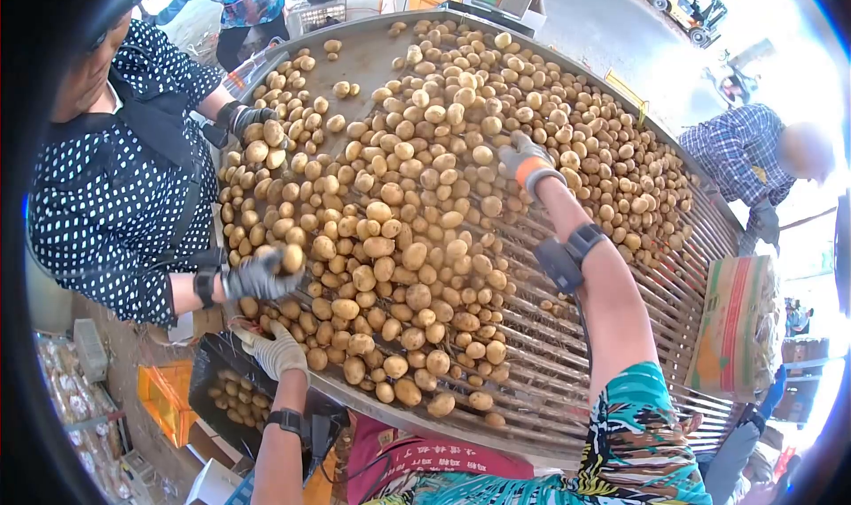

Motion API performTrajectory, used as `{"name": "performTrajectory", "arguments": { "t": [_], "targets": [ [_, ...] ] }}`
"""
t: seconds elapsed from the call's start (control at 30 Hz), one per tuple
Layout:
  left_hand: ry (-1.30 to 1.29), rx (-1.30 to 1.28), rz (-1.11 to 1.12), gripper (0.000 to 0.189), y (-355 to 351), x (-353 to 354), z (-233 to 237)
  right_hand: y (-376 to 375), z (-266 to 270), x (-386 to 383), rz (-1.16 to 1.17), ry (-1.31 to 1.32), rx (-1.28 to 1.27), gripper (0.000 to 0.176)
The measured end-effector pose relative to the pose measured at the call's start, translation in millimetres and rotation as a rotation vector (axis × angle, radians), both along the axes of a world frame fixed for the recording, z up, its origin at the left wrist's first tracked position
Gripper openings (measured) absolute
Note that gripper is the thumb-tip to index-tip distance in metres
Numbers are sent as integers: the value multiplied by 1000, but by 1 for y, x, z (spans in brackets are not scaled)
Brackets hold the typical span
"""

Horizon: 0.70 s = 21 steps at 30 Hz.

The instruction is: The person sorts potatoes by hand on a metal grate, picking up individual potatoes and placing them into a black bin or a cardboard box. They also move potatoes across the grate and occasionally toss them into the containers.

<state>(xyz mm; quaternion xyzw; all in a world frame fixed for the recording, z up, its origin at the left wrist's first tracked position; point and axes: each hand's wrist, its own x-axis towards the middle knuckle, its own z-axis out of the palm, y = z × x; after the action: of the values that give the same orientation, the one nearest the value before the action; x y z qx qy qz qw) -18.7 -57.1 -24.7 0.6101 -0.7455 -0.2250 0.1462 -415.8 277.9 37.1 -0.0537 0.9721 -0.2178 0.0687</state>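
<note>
A big heap of potatoes (390, 248) covers the slatted sorting table (567, 390) in front of me. My right hand (529, 163), in a grey glove with an orange cuff, reaches far across and touches potatoes near the middle; its fingers look stretched out. Close to the near left rim is my left hand (277, 352) in a pale knitted glove, fingers apart beside the potatoes. Below it a black bin (208, 407) contains several potatoes (238, 397). Both of my wrists carry dark bands.
A co-worker in a dotted top (124, 177) stands left, one gloved hand (261, 275) around a potato. Another person in a checked shirt (740, 151) is at right. A filled sack (731, 328), an orange crate (168, 399), a scale (501, 0) and a forklift (683, 4) surround the table.
</note>
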Motion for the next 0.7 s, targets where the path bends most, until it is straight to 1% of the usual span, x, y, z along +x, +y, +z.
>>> {"name": "performTrajectory", "arguments": {
  "t": [0.07,0.1,0.13,0.17,0.2,0.23,0.27,0.3,0.33,0.37,0.4,0.43,0.47,0.5,0.53,0.57,0.6,0.63,0.67,0.7],
  "targets": [
    [17,20,-2,88,-2,0,-1,2,-25,-23,-90,-295,147,70],
    [12,11,-11,88,-2,-1,-1,-12,-7,10,-127,-136,137,67],
    [5,2,-19,88,-2,-1,-1,-16,2,10,-130,-134,134,67],
    [69,16,-32,88,-3,1,-3,-18,7,9,-98,-223,56,67],
    [66,13,-37,88,-6,0,-6,-18,7,10,-67,-314,-23,68],
    [67,0,-43,88,-7,2,-8,-20,2,21,-2,-134,99,62],
    [65,-9,-50,88,-5,4,-9,-21,5,30,-6,-143,101,62],
    [98,-76,-28,79,3,-2,-4,-23,15,36,68,-168,131,60],
    [99,-78,-31,79,3,-2,-7,-22,21,41,144,-190,158,58],
    [79,-83,-33,77,-1,-1,-12,-15,-5,50,154,-37,82,56],
    [60,-89,-32,75,-5,1,-16,-14,-5,65,156,-36,79,56],
    [60,-92,-29,75,-8,3,-20,-13,-4,80,-4,-274,-309,55],
    [115,-113,-49,71,-10,4,-25,-11,0,98,-172,-512,-695,55],
    [167,-132,-72,67,-9,5,-28,-5,10,122,-193,-640,-956,54],
    [161,-127,-76,67,-5,5,-27,3,21,146,-218,-766,-1218,53],
    [174,-122,-68,64,-4,2,-23,6,26,166,-226,-771,-1216,53],
    [192,-123,-55,61,-4,0,-19,2,29,184,-170,-817,-1390,53],
    [120,-130,-50,55,-3,-1,-14,-5,30,200,-106,-868,-1564,52],
    [73,-84,-3,56,7,-6,3,-16,25,214,-167,-923,-1691,54],
    [47,-98,-20,65,-3,-2,-9,-29,14,227,-91,-984,-1698,54]
  ]
}}
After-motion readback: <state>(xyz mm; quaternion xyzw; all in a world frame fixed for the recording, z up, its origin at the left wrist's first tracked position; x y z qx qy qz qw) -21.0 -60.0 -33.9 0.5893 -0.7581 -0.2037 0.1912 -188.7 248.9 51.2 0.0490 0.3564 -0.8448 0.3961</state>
